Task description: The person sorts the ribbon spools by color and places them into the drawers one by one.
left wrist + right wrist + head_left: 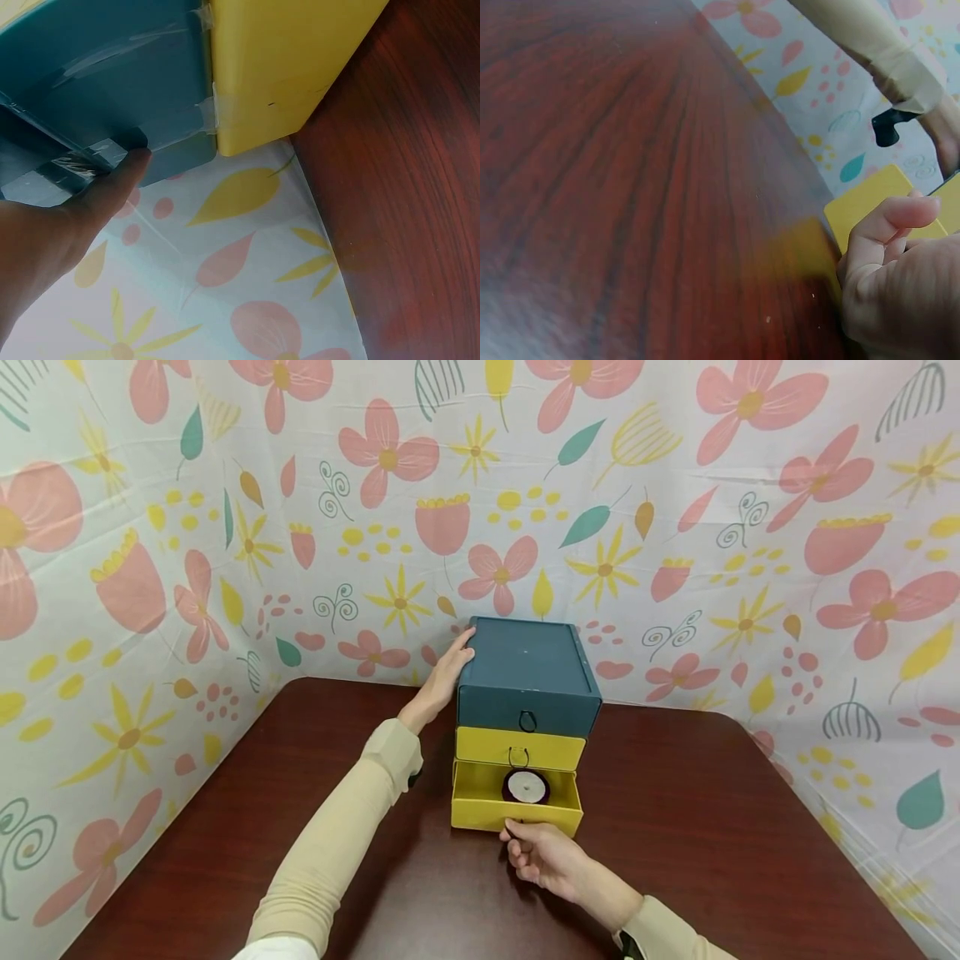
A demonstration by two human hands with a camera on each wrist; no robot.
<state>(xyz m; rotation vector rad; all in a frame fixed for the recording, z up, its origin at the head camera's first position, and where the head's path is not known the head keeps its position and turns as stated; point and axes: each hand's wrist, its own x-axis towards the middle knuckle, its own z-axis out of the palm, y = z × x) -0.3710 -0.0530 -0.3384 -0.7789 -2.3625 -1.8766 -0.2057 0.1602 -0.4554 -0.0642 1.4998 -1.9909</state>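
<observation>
A stack of drawers stands on the table, with a dark blue unit on top and yellow ones below. The bottom yellow drawer is pulled out. Inside it lies a round spool with a white face and dark red rim. My right hand pinches the small dark pull at this drawer's front, with its fingers curled. My left hand rests against the left side of the blue unit, fingers extended along it. In the left wrist view a fingertip touches the blue wall.
The closed middle yellow drawer and the blue one each carry a dark loop pull. A dark red-brown wooden table lies underneath. A flower-printed cloth hangs close behind the stack.
</observation>
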